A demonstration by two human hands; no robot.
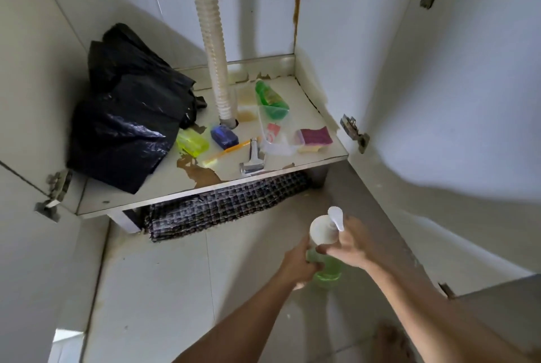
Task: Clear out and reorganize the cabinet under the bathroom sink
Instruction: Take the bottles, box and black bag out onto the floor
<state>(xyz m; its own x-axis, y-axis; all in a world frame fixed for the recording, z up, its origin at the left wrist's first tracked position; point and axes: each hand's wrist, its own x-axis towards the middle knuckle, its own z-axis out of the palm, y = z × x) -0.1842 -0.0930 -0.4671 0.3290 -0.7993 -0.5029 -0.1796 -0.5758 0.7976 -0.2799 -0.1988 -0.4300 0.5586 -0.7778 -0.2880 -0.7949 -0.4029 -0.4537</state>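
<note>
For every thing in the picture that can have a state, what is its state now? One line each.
Pump bottle: upright, off the shelf, held by both hands.
Left hand: grip around the bottle's green lower body.
Right hand: grip at the bottle's neck, below the pump.
Green bottle: lying on its side on the shelf.
Black bag: crumpled, on the shelf's left.
Cabinet door: open.
Shelf: stained, coating peeling.

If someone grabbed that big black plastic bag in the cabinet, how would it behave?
The crumpled black plastic bag would probably go floppy and sag, since its folds look thin and loose. It seems light for its bulk. Its glossy film may slip, so bunching it helps.
</note>
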